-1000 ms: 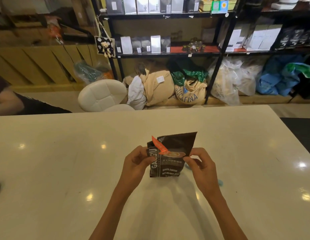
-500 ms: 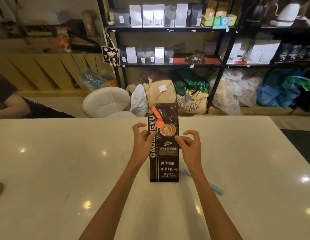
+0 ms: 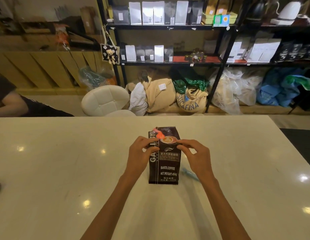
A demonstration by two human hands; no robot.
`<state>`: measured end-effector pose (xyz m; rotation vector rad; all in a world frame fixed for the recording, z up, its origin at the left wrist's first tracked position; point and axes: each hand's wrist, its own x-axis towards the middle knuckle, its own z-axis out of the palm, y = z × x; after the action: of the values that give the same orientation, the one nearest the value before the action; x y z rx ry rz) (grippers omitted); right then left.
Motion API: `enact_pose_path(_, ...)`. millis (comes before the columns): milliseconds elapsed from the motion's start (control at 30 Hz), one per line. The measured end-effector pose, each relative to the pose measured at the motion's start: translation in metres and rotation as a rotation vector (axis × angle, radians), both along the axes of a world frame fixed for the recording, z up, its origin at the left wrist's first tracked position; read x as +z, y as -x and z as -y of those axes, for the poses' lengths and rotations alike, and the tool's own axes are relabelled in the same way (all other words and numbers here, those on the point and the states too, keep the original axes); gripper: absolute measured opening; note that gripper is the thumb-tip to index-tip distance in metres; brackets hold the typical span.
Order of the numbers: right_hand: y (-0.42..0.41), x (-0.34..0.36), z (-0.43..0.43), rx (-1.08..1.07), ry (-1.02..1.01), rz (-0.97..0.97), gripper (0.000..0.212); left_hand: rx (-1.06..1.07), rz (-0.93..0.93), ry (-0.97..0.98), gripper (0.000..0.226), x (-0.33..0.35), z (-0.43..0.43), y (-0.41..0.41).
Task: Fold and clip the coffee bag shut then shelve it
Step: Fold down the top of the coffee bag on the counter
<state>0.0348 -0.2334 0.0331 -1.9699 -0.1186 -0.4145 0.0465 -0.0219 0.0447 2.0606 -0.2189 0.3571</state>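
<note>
A dark brown coffee bag (image 3: 165, 168) stands upright on the white table (image 3: 64, 170), its top bent back. An orange clip (image 3: 159, 135) sits at the bag's upper left corner. My left hand (image 3: 142, 153) pinches the bag's left edge near the top. My right hand (image 3: 196, 155) pinches its right edge at about the same height. A light blue clip (image 3: 189, 174) lies on the table behind my right wrist, partly hidden.
Black metal shelves (image 3: 169, 62) with several coffee bags stand beyond the table. Sacks (image 3: 190, 99) and plastic bags fill the floor under them. A white padded stool (image 3: 105, 100) stands at the table's far edge. A person's arm (image 3: 10, 106) shows at far left.
The bag was raised tall and unfolded half a second ago; now its top is bent back and lower. Both hands have closed onto its upper edges.
</note>
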Motion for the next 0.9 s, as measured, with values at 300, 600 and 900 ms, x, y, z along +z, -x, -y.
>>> enact_pose_path(300,-0.016,-0.006,-0.039,-0.041,-0.494,-0.282,0.002,0.085,-0.377,0.374,0.015,-0.003,0.022,-0.014)
enact_pose_path(600,-0.01,-0.024,-0.07,-0.233,-0.334,-0.209,0.021,0.265,-0.259,0.423,0.022,-0.025,0.053,0.005)
enact_pose_path(900,0.004,-0.033,0.005,-0.097,-0.135,-0.226,0.025,0.258,-0.225,0.337,0.021,-0.038,0.038,0.01)
